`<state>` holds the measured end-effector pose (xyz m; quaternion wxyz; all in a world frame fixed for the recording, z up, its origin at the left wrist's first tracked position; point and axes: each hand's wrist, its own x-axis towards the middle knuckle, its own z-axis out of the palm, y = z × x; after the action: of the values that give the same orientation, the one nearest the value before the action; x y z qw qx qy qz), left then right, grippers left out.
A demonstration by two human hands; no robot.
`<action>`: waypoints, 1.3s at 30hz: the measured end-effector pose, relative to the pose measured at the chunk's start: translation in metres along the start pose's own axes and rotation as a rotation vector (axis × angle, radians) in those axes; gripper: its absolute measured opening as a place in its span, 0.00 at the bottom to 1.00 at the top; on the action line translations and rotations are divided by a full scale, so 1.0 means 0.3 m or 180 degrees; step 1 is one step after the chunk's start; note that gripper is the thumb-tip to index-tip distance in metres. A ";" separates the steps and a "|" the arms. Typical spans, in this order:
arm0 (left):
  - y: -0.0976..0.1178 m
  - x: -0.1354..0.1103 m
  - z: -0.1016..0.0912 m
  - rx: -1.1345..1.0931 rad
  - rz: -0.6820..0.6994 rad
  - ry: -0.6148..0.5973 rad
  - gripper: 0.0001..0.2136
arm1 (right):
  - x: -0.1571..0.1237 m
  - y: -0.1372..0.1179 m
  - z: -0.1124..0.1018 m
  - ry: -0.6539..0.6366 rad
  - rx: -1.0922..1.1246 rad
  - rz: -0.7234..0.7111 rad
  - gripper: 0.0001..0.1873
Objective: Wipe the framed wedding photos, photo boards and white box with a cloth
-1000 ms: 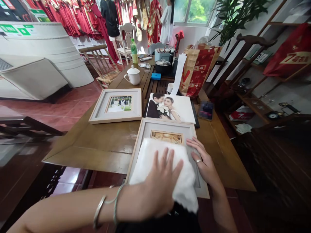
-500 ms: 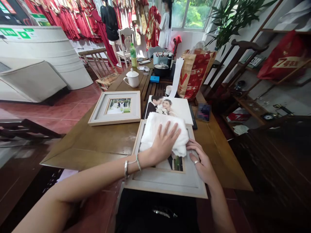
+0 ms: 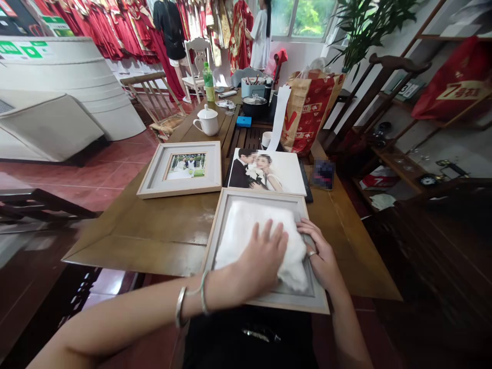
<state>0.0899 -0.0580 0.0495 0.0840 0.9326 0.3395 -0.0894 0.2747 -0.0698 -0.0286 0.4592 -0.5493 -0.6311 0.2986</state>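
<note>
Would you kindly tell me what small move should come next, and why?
I would probably slide the cloth toward the near edge of the frame with the left hand: its fingers are spread on the cloth, part of the near border lies outside it, and the right hand rests on the frame's right side, which should steady it.

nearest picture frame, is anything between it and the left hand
Yes, a white cloth lies between the left hand and the picture frame, covering much of its front. Nothing visible stands between the right hand and the frame's right side.
</note>
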 end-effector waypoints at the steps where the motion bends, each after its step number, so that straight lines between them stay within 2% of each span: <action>1: 0.036 -0.038 0.003 -0.0088 0.0104 -0.0018 0.36 | 0.000 -0.002 0.000 -0.0006 0.0006 0.0002 0.10; 4: 0.121 -0.119 0.008 -0.0371 0.0589 -0.0152 0.32 | 0.002 -0.006 -0.002 -0.0046 0.0047 0.0063 0.14; 6: 0.154 -0.142 0.011 -0.0427 0.0710 -0.0226 0.32 | 0.003 -0.006 -0.003 -0.0098 0.0064 0.0135 0.18; 9: 0.175 -0.138 0.023 -0.0255 0.0485 -0.0185 0.36 | 0.007 -0.004 -0.006 -0.0194 0.0070 0.0187 0.18; 11: 0.171 -0.112 0.033 -0.0005 0.0150 -0.0110 0.35 | 0.008 0.000 -0.009 -0.0261 0.0060 0.0146 0.18; 14: 0.126 -0.036 0.038 0.0390 -0.0489 -0.0048 0.33 | 0.006 0.007 -0.012 -0.0308 0.0021 0.0016 0.19; 17: 0.036 0.061 0.026 0.0530 -0.0946 0.0059 0.34 | 0.001 0.021 -0.011 -0.0271 -0.0016 -0.0073 0.20; 20: -0.051 0.124 0.009 0.0586 -0.0772 0.0399 0.36 | -0.005 0.036 -0.004 -0.0184 -0.0013 -0.0039 0.18; 22: -0.074 0.125 0.000 0.0577 -0.0559 0.0432 0.36 | -0.007 0.038 0.002 -0.0156 -0.0025 -0.0014 0.17; 25: -0.040 0.055 -0.013 0.0479 -0.0380 0.0085 0.36 | -0.007 0.028 0.005 -0.0228 -0.0087 -0.0043 0.18; 29: 0.072 -0.119 -0.031 0.0315 0.0094 -0.0453 0.35 | -0.002 0.011 0.000 -0.0273 -0.0177 -0.0050 0.18; 31: 0.115 -0.194 -0.023 0.0254 0.0225 -0.0449 0.33 | -0.001 0.009 -0.002 -0.0253 -0.0192 -0.0036 0.18; 33: 0.132 -0.227 0.001 0.0314 0.0150 -0.0235 0.32 | -0.001 0.010 -0.005 -0.0257 -0.0196 -0.0052 0.18; 36: 0.100 -0.177 0.048 0.0576 -0.0304 0.0175 0.32 | -0.003 0.015 -0.009 -0.0338 -0.0228 -0.0084 0.19; 39: 0.016 -0.041 0.067 0.0658 -0.0711 0.0366 0.36 | -0.004 0.020 -0.012 -0.0411 -0.0231 -0.0101 0.19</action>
<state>0.0814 -0.0737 0.0333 -0.0425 0.8963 0.4343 -0.0791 0.2804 -0.0700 -0.0327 0.4020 -0.5351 -0.6784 0.3031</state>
